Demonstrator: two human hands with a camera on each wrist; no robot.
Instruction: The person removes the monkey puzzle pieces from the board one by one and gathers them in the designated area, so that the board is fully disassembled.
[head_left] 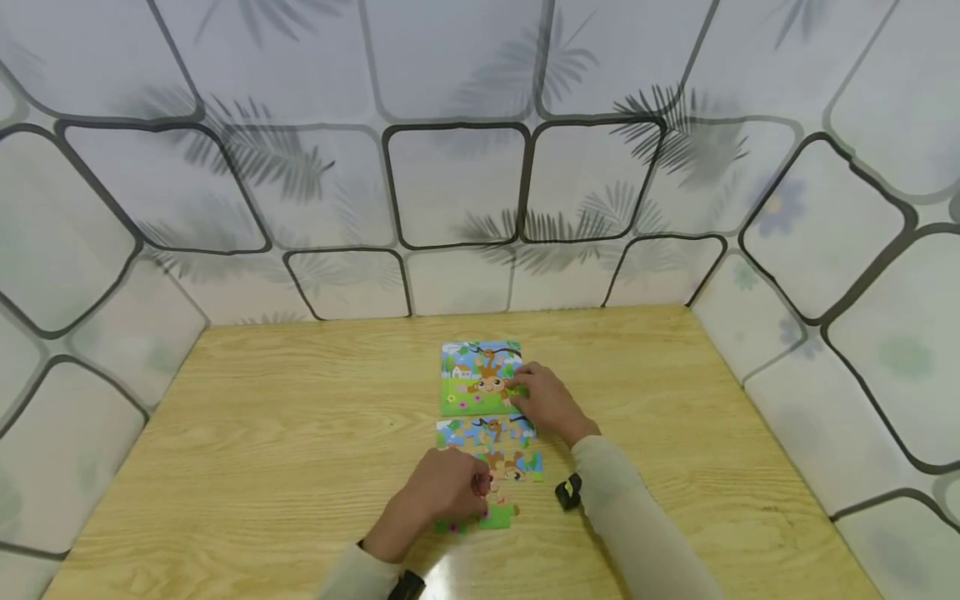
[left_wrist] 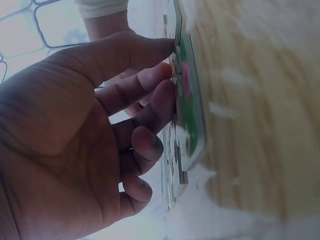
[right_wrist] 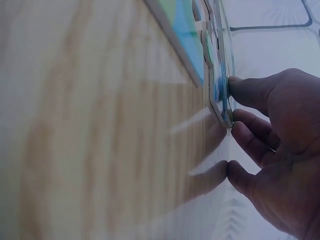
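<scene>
A square picture [head_left: 465,373] of a monkey hanging above green grass lies flat on the table. In front of it are the matching jigsaw puzzle pieces [head_left: 517,465], laid in rows, with some under my left hand. Bent over their near left part is my left hand [head_left: 447,483]. Its thumb and first fingertips touch the pieces near a green piece [left_wrist: 189,117] with a pink flower. My right hand [head_left: 551,404] rests at the picture's right edge; in the right wrist view its thumb and fingertips [right_wrist: 242,92] touch that edge. The exact contact under the left fingertips is partly hidden.
The pale wooden table [head_left: 300,417] reaches back to a wall [head_left: 465,192] with a stone-and-leaf pattern, and similar walls stand at both sides. A dark wrist strap piece [head_left: 568,492] sits beside the right sleeve [head_left: 630,508].
</scene>
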